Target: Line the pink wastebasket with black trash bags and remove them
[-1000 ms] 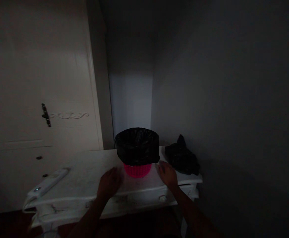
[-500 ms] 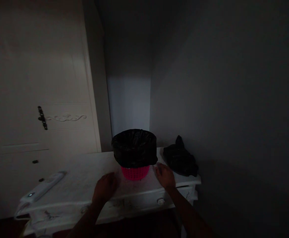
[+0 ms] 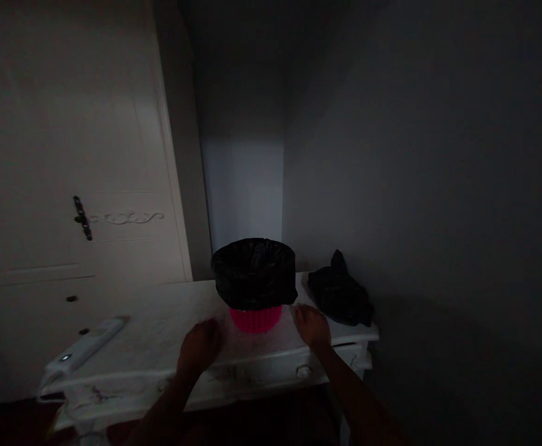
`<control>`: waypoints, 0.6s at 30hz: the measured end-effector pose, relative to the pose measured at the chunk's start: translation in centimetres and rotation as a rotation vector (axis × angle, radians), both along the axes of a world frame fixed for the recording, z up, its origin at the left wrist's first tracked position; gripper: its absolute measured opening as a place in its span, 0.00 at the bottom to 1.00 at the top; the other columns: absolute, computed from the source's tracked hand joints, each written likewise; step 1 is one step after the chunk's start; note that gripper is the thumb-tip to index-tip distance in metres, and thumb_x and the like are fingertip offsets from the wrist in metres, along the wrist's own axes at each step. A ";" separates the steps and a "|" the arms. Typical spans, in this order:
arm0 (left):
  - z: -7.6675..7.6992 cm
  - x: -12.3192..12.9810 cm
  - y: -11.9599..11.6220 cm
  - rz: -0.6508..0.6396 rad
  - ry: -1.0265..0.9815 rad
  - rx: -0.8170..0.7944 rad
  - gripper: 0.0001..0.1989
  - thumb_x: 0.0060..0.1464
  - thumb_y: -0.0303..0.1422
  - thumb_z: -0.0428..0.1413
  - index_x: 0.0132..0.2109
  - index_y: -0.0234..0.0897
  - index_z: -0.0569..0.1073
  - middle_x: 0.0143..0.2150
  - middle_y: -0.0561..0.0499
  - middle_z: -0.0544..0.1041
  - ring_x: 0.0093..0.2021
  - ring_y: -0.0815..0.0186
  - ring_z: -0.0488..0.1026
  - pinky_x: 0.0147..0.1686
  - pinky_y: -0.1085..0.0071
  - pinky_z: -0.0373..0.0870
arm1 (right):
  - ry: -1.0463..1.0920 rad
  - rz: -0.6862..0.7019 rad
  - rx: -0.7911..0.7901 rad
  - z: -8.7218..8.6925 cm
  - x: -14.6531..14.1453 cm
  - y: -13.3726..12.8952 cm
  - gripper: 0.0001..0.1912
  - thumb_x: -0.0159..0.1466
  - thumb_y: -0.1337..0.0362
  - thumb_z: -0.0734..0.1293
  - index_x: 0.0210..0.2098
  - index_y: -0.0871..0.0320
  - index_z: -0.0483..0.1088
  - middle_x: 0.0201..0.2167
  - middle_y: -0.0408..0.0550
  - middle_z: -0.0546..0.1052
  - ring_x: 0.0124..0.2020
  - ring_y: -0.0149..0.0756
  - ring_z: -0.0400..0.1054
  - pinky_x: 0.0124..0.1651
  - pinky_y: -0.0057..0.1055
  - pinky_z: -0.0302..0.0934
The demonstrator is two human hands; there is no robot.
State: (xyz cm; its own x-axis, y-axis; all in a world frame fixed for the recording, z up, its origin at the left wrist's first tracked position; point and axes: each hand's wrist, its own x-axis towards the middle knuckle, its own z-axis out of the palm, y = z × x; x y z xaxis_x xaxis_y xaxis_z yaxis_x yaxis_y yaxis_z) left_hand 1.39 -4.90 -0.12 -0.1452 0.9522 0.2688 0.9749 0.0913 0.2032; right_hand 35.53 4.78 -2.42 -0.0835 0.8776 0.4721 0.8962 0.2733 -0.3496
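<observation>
Moved since a second ago: your left hand (image 3: 199, 347), now slightly farther from the pink basket (image 3: 256, 319); your right hand (image 3: 312, 325) keeps much the same place beside it.

Item, left hand: yours, on the front part of the white dresser top (image 3: 168, 328), fingers curled inward, just left of the basket and apart from it. How tightly they are pressed together you cannot tell in this dim light.

Item, right hand: yours, fingers loosely bent and pointing toward the basket, near its right side with a strip of dresser top between. How far thumb and fingers are spread, you cannot tell.

Item, basket: pink, upright, standing on the dresser between your two hands, only its lower part showing.

Item, black liner (image 3: 254, 282): plastic, folded over the basket's upper part, mouth open upward.

Item, black bag (image 3: 340, 294): crumpled, lying at the dresser's right end, just beyond your right hand.

Item, white power strip (image 3: 87, 347): lying at the dresser's left end, well apart from your left hand.
</observation>
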 end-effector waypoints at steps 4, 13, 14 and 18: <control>0.2 0.1 -0.2 -0.007 -0.006 0.000 0.21 0.69 0.36 0.44 0.57 0.38 0.78 0.61 0.40 0.80 0.60 0.54 0.77 0.59 0.61 0.69 | -0.016 0.000 0.006 0.3 0.0 -0.2 0.26 0.77 0.55 0.52 0.41 0.58 0.80 0.41 0.57 0.85 0.43 0.39 0.79 0.47 0.30 0.63; 0.2 0.0 -0.2 -0.022 -0.001 0.004 0.18 0.68 0.35 0.45 0.52 0.40 0.79 0.58 0.42 0.82 0.58 0.55 0.78 0.56 0.63 0.70 | 0.019 0.003 0.019 -0.1 0.1 0.0 0.27 0.77 0.55 0.52 0.41 0.58 0.80 0.41 0.57 0.85 0.42 0.39 0.79 0.47 0.30 0.63; 0.1 0.0 -0.2 -0.012 -0.007 0.006 0.18 0.68 0.36 0.45 0.52 0.40 0.78 0.58 0.42 0.82 0.59 0.55 0.78 0.56 0.63 0.70 | 0.015 0.005 0.021 -0.1 0.1 0.1 0.27 0.77 0.55 0.52 0.41 0.58 0.80 0.41 0.57 0.85 0.42 0.39 0.79 0.47 0.30 0.63; -0.2 -0.2 -0.1 -0.003 0.006 0.022 0.18 0.68 0.35 0.45 0.53 0.41 0.78 0.60 0.43 0.81 0.59 0.56 0.77 0.57 0.63 0.69 | -0.001 -0.006 0.012 -0.2 0.1 0.1 0.26 0.77 0.56 0.52 0.40 0.58 0.80 0.41 0.57 0.85 0.42 0.40 0.79 0.46 0.31 0.63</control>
